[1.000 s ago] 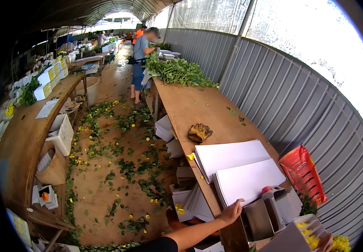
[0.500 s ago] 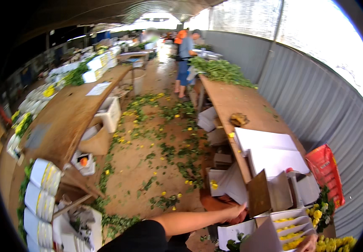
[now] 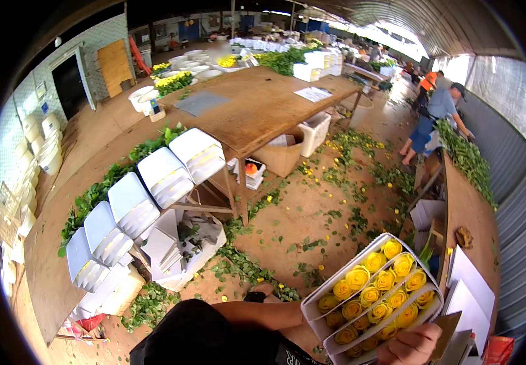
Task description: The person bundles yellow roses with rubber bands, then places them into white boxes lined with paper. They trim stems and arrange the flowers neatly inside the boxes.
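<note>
A bunch of yellow roses is right in front of me, tilted, its blooms facing up in rows. White cardboard sheets part the rows, and a white cardboard wrap surrounds them. My right hand is closed on the wrap's near right edge, fingers curled over the rim. From the lower middle my left forearm reaches to the wrap's left side; the hand itself is hidden behind the bunch, so its fingers do not show.
Several wrapped bunches lie along the left table edge, leaves outward. A brown wooden table stands beyond. Cut leaves and petals litter the floor. On the right are a bench and white sheets. A person works farther off.
The view has swung left. The bunch of roses, low at the right before, is now raised nearer the middle. My left hand has left a reddish thing under the bench and gone behind the bunch.
</note>
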### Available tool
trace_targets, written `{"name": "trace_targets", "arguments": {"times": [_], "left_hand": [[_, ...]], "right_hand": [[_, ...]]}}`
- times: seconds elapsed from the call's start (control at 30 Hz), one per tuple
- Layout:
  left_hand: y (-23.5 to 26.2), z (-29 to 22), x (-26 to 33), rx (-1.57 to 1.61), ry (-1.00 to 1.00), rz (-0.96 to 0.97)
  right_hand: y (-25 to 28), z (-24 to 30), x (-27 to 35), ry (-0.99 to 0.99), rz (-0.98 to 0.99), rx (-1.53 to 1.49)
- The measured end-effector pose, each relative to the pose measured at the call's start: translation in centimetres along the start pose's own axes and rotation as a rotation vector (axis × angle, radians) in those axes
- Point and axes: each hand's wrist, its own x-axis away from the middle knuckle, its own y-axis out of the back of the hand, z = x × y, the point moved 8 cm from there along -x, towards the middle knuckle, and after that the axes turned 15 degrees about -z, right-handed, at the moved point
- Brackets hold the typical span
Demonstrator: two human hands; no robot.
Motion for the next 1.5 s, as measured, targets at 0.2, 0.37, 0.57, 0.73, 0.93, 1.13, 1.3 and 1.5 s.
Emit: {"name": "trace_targets", "arguments": {"times": [0.2,0.37,0.57,0.73,0.93,1.13,1.3,1.5], "left_hand": [[0.0,-20.3,7.2,0.054,-0.684,-0.194],[5.3,-34.8,18.2,0.124,-1.105,-0.190],[13.9,-50.9,26.8,-0.027,-1.487,-0.406],[24.3,-63.8,31.4,0.077,-1.125,-0.134],[24.9,-71.2,36.7,0.066,-1.337,-0.135],[34.5,-73.2,36.2,0.181,-1.104,-0.365],[40.8,-73.8,32.7,-0.004,-1.202,-1.058],[45.7,-73.9,33.3,-0.950,-0.705,-1.937]], "right_hand": [[-7.1,-9.4,1.1,-0.519,-0.569,-0.027],[-22.8,-17.2,2.7,-0.963,-0.411,-0.182],[-46.8,-27.7,7.9,-1.319,-0.438,-0.743],[-60.2,-28.1,-3.0,-1.199,-0.244,-0.855],[-69.7,-28.8,-9.0,-1.074,-0.132,-0.782],[-76.3,-32.4,-2.8,-1.278,-0.156,-0.816],[-82.8,-35.5,14.1,-1.665,-0.173,-0.940],[-87.3,-29.7,27.1,-2.212,0.028,-0.752]]}}
